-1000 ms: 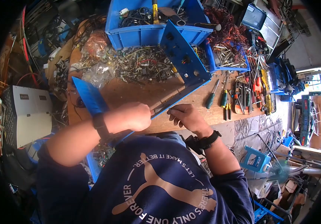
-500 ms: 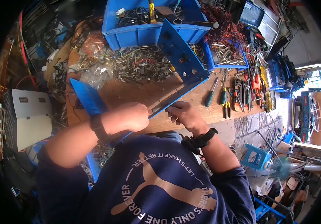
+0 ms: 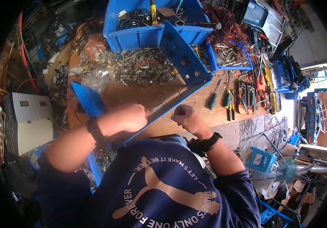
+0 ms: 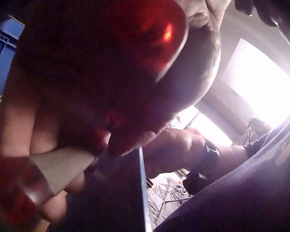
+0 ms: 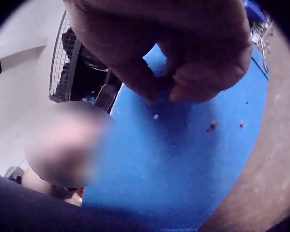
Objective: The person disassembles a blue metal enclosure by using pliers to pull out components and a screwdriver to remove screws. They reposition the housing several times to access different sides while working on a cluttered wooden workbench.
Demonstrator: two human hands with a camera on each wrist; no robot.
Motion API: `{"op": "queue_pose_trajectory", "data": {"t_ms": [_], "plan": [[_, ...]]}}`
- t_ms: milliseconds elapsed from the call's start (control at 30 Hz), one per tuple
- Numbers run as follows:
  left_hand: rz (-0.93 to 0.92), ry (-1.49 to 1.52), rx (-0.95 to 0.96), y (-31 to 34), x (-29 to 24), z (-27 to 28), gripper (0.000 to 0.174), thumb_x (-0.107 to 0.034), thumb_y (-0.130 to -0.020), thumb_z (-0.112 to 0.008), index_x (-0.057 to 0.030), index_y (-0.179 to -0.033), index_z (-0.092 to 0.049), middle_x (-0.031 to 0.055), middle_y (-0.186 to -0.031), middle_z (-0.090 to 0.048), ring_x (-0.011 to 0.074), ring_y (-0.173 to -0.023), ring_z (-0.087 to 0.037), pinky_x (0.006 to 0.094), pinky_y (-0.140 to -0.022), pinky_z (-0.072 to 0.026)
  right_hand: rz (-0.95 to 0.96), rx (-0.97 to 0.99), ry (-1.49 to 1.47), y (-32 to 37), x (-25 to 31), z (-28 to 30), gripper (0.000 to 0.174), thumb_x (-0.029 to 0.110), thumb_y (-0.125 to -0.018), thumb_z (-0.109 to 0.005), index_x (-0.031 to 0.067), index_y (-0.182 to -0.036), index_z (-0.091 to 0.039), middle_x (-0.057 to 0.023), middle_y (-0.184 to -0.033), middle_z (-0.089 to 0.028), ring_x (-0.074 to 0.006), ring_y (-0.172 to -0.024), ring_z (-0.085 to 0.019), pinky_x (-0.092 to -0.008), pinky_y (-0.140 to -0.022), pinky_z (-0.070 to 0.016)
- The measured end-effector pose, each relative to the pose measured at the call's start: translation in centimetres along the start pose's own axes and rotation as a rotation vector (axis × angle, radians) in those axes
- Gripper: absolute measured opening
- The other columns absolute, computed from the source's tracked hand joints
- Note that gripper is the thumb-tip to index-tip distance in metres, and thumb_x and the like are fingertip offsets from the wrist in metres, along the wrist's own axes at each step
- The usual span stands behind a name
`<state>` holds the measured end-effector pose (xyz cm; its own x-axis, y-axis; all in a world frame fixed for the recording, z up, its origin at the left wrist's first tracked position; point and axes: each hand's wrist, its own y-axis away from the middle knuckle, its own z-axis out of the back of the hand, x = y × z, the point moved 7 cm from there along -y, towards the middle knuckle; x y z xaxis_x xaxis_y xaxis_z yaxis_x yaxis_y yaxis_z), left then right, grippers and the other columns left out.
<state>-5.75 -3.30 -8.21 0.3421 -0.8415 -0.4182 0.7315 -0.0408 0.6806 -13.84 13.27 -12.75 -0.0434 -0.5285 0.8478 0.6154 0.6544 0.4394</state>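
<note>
A U-shaped blue sheet-metal housing (image 3: 184, 55) stands on the workbench, its two sides rising at the left and right. My left hand (image 3: 127, 118) is at its near strip, fingers curled round a hand tool (image 4: 63, 169) with red and pale grey parts; most of the tool is hidden in the fist. My right hand (image 3: 188, 118) is in front of the strip with bent fingers. In the right wrist view its thumb and finger tips come close together over the blue face; I cannot tell whether something small is between them.
A pile of wires and scrap (image 3: 146, 66) lies behind the housing, with a large blue crate (image 3: 152, 36) beyond it. Screwdrivers (image 3: 215, 95), yellow-handled pliers (image 3: 231, 113) and a hex key set (image 3: 247, 99) lie to the right. A smaller blue bin (image 3: 231, 69) holds metal pieces.
My left hand has shifted a little left with the tool, away from the right hand. The right hand has moved slightly right, off the strip's edge, its fingers drawn in more.
</note>
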Motion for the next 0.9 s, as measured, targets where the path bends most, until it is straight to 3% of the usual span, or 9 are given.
{"op": "queue_pose_trajectory", "data": {"t_ms": [133,167,200,267,333,400,533,767,900], "plan": [[-0.032,0.030,-0.038,-0.2,2.1,1.0,0.029,-0.016,-0.075,-0.049,0.0070,-0.088,-0.061,0.0287,-0.083,-0.060,0.0430,-0.084,-0.059,0.0448,-0.075,-0.0472,-0.149,0.010,-0.079,1.9,-1.6,1.5,0.016,0.015,-0.077,-0.064,0.0006,-0.080,-0.058,-0.0032,-0.066,-0.056,-0.0108,-0.058,-0.054,-0.0241,-0.051,-0.0434],[-0.048,0.015,-0.049,-0.8,3.1,1.4,0.026,-0.014,-0.076,-0.048,0.0058,-0.087,-0.060,0.0258,-0.077,-0.062,0.0388,-0.070,-0.062,0.0433,-0.063,-0.0490,-0.175,0.002,-0.122,2.1,-2.6,1.9,0.016,0.015,-0.078,-0.064,0.0005,-0.081,-0.058,-0.0030,-0.066,-0.056,-0.0104,-0.058,-0.054,-0.0234,-0.050,-0.0432],[0.164,0.168,0.046,-0.1,3.6,2.6,0.022,-0.013,-0.077,-0.048,0.0045,-0.085,-0.059,0.0216,-0.072,-0.061,0.0300,-0.056,-0.060,0.0402,-0.051,-0.0468,-0.201,-0.006,-0.167,2.4,-3.4,2.2,0.017,0.015,-0.078,-0.064,0.0005,-0.082,-0.058,-0.0029,-0.067,-0.056,-0.0100,-0.058,-0.054,-0.0228,-0.050,-0.0430],[0.158,0.182,-0.036,-0.9,5.2,5.0,0.019,-0.011,-0.077,-0.047,0.0039,-0.080,-0.058,0.0181,-0.066,-0.058,0.0231,-0.047,-0.056,0.0360,-0.043,-0.0425,-0.202,-0.024,-0.223,3.1,-3.9,2.8,0.015,0.014,-0.080,-0.063,0.0012,-0.084,-0.057,-0.0021,-0.067,-0.055,-0.0086,-0.057,-0.053,-0.0213,-0.048,-0.0414],[0.255,0.109,-0.106,-1.1,5.3,8.2,0.018,-0.011,-0.077,-0.048,0.0032,-0.082,-0.057,0.0181,-0.066,-0.058,0.0263,-0.052,-0.057,0.0377,-0.048,-0.0442,-0.192,-0.044,-0.316,3.8,-3.9,3.2,0.013,0.013,-0.081,-0.062,0.0015,-0.085,-0.057,-0.0020,-0.067,-0.055,-0.0089,-0.057,-0.052,-0.0216,-0.048,-0.0409],[0.123,-0.201,-0.185,-3.7,6.9,10.7,0.017,-0.010,-0.077,-0.047,0.0022,-0.085,-0.057,0.0191,-0.069,-0.058,0.0296,-0.061,-0.059,0.0401,-0.056,-0.0464,-0.210,-0.057,-0.378,4.5,-3.9,3.4,0.012,0.012,-0.082,-0.062,0.0022,-0.086,-0.056,-0.0016,-0.068,-0.055,-0.0090,-0.057,-0.052,-0.0218,-0.050,-0.0418],[0.155,-0.337,-0.308,-5.3,8.4,14.2,0.028,-0.006,-0.077,-0.046,0.0028,-0.097,-0.063,0.0251,-0.093,-0.062,0.0372,-0.085,-0.062,0.0418,-0.071,-0.0489,-0.220,-0.087,-0.419,5.9,-4.5,3.6,0.012,0.013,-0.083,-0.062,0.0028,-0.085,-0.056,-0.0019,-0.068,-0.055,-0.0095,-0.057,-0.052,-0.0222,-0.052,-0.0426],[0.291,-0.267,-0.302,-6.5,11.4,13.7,0.021,-0.005,-0.077,-0.048,0.0068,-0.090,-0.060,0.0224,-0.082,-0.063,0.0319,-0.076,-0.063,0.0401,-0.068,-0.0478,-0.248,-0.201,-0.600,8.0,-6.5,4.9,0.013,0.015,-0.085,-0.058,0.0018,-0.083,-0.056,-0.0013,-0.068,-0.055,-0.0093,-0.059,-0.050,-0.0222,-0.055,-0.0409],[0.194,-0.006,-0.319,-4.7,10.5,14.1,0.019,-0.013,-0.076,-0.054,0.0029,-0.083,-0.062,0.0204,-0.074,-0.062,0.0297,-0.069,-0.062,0.0394,-0.059,-0.0466,-0.255,-0.241,-0.609,8.1,-7.7,5.9,0.013,0.015,-0.085,-0.058,0.0023,-0.085,-0.056,-0.0015,-0.069,-0.054,-0.0097,-0.059,-0.051,-0.0228,-0.053,-0.0409]]}}
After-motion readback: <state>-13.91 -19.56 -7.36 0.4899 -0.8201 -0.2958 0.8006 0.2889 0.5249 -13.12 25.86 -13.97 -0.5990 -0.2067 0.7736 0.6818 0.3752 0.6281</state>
